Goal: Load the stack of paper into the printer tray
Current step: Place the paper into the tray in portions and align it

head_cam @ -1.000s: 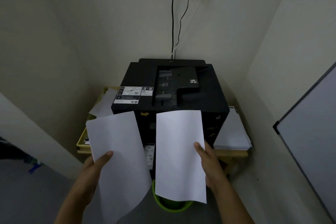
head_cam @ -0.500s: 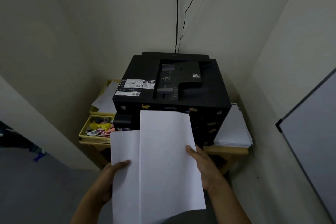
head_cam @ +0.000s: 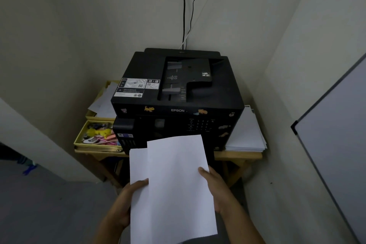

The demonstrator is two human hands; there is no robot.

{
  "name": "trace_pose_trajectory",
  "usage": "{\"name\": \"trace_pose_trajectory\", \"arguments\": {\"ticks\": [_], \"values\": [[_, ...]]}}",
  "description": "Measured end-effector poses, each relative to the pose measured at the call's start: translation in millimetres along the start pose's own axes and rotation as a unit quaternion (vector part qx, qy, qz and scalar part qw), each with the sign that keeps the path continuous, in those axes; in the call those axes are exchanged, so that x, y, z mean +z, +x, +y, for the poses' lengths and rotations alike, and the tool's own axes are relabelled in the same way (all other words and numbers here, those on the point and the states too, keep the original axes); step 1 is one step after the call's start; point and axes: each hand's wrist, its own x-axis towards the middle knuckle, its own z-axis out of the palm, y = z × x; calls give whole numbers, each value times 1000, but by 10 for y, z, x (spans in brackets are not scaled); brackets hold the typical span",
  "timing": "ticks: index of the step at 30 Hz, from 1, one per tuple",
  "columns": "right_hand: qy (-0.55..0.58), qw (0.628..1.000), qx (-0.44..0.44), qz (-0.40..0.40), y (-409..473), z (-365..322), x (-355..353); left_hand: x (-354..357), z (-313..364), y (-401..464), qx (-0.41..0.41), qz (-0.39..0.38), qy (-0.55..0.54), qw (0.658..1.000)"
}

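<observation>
Two white sheets [head_cam: 174, 188] overlap at 6 o'clock from the one black printer [head_cam: 178, 101]. The left hand [head_cam: 126, 202] and right hand [head_cam: 215, 190] each grasp a side edge, thumbs on top. One paper pile [head_cam: 245, 132] lies on the surface [head_cam: 237, 155] at the printer's 3 o'clock.

Dim, flat light; wide-angle edge distortion.

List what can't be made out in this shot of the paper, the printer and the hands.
1. Printer tray, head view: held paper covers the lower front.
2. Sheet count: only two offset sheets show.
3. Left hand and right hand fingers: under the paper, only thumbs show.
4. Paper's bottom edge: cut off by the frame.
5. Label text: too small.
6. Cable plugs: above the frame.
</observation>
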Motion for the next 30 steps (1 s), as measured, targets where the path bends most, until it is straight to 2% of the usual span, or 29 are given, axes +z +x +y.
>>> {"name": "trace_pose_trajectory", "arguments": {"ticks": [5,9,19,30], "values": [[32,996,77,-40,53,68,-97,-50,-94,86,-35,-20,-29,999],[2,995,89,-41,190,149,-106,-119,-118,196,-48,-16,-31,998],[-135,990,9,35,546,143,81,-204,-49,484,-64,15,31,997],[-217,974,-47,49,854,94,176,-399,38,678,-43,15,59,997]]}}
